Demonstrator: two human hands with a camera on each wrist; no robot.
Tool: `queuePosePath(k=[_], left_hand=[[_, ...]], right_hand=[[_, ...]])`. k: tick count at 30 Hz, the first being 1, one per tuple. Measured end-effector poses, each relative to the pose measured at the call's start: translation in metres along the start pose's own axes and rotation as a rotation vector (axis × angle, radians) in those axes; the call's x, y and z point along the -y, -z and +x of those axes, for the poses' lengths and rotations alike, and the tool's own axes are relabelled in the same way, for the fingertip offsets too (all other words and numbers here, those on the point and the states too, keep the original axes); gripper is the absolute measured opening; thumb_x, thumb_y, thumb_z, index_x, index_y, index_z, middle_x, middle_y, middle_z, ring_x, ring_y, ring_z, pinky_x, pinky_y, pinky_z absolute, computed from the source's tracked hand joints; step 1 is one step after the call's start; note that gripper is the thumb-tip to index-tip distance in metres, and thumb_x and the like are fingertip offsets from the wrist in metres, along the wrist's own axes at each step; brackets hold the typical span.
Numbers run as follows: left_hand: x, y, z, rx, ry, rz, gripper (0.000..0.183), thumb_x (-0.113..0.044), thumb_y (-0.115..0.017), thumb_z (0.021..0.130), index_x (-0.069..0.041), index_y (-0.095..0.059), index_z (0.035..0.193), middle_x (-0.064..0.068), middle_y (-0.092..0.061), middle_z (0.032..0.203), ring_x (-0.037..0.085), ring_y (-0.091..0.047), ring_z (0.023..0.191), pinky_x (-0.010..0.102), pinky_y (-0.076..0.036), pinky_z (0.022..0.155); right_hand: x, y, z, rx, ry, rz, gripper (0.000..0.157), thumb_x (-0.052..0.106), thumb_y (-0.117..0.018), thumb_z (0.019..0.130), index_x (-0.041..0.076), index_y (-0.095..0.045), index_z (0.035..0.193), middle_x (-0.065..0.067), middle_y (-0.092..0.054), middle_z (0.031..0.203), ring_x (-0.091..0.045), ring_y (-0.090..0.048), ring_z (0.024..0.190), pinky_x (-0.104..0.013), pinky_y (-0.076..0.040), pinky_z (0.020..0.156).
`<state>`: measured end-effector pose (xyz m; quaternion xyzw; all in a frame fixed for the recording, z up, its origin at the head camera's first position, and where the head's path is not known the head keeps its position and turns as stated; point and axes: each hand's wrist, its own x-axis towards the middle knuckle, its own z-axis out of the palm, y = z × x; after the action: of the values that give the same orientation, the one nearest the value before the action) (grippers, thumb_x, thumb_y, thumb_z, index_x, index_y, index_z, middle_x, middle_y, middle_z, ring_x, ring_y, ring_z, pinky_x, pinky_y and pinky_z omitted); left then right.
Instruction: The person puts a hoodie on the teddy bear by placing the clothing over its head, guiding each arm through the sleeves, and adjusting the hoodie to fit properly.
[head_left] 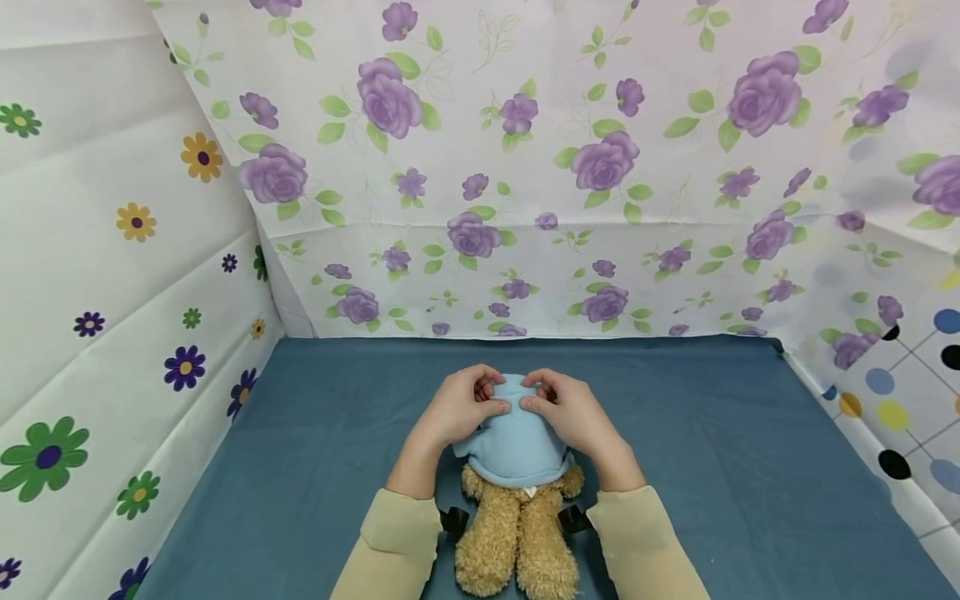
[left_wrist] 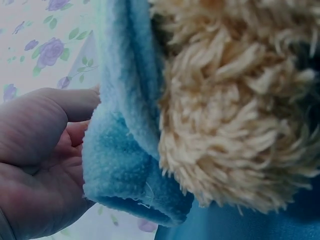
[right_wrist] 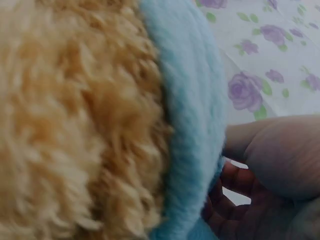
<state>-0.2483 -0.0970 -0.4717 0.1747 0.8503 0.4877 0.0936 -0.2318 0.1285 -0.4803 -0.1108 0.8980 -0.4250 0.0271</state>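
Observation:
A tan curly-furred plush toy (head_left: 491, 533) lies with its legs toward me. Over its upper body and head lies a small light blue fleece top (head_left: 517, 446). My left hand (head_left: 467, 402) pinches the fabric's far end between thumb and fingers, left of the middle. On the opposite side my right hand (head_left: 566, 408) pinches the same end. In the left wrist view, a short sleeve (left_wrist: 130, 175) hangs beside the fur with its hem opening downward. The right wrist view has the folded fleece edge (right_wrist: 192, 120) against the fur. The toy's head is hidden under the fabric.
A dark blue cloth (head_left: 337, 433) covers the tabletop. Behind it hangs a white sheet with purple flowers (head_left: 472, 233). Patterned sheets stand on the left side (head_left: 90, 375) and right side (head_left: 915, 400). Black straps (head_left: 453, 521) show at the sleeve cuffs.

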Motion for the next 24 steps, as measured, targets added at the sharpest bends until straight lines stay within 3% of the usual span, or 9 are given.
queuePosePath(k=[5,11,18,24], left_hand=[[0.003,0.0,0.0,-0.024,-0.02,0.044,0.022,-0.019,-0.079,0.1,-0.011,-0.071,0.119,0.005,-0.06,0.095,0.023,-0.054,0.08,0.041,-0.044,0.073],[0.003,-0.003,0.0,-0.031,-0.051,0.091,0.014,-0.018,-0.078,0.101,-0.012,-0.073,0.113,0.003,-0.06,0.095,0.023,-0.054,0.081,0.041,-0.045,0.074],[0.0,-0.006,-0.002,-0.02,-0.062,0.121,0.008,-0.018,-0.078,0.102,-0.015,-0.07,0.103,0.004,-0.057,0.093,0.022,-0.051,0.08,0.04,-0.042,0.074],[-0.004,0.0,-0.005,0.068,-0.098,0.048,0.011,-0.016,-0.074,0.104,-0.012,-0.068,0.097,0.008,-0.055,0.096,0.024,-0.051,0.081,0.04,-0.042,0.073]], right_hand=[[0.007,-0.005,-0.002,-0.044,0.041,-0.101,0.015,0.03,-0.072,0.105,0.016,-0.072,0.111,-0.001,-0.057,0.082,-0.019,-0.051,0.069,-0.038,-0.043,0.065],[0.005,-0.009,-0.003,-0.041,0.051,-0.093,0.011,0.024,-0.068,0.107,0.015,-0.067,0.102,-0.003,-0.055,0.086,-0.02,-0.051,0.073,-0.039,-0.042,0.067],[0.002,-0.004,-0.004,0.083,0.022,0.097,0.015,0.022,-0.056,0.114,0.011,-0.059,0.104,-0.01,-0.049,0.1,-0.025,-0.047,0.083,-0.041,-0.038,0.075],[-0.001,0.002,-0.004,0.186,0.014,0.252,0.018,0.021,-0.046,0.117,0.007,-0.052,0.107,-0.014,-0.045,0.111,-0.03,-0.045,0.096,-0.047,-0.033,0.081]])
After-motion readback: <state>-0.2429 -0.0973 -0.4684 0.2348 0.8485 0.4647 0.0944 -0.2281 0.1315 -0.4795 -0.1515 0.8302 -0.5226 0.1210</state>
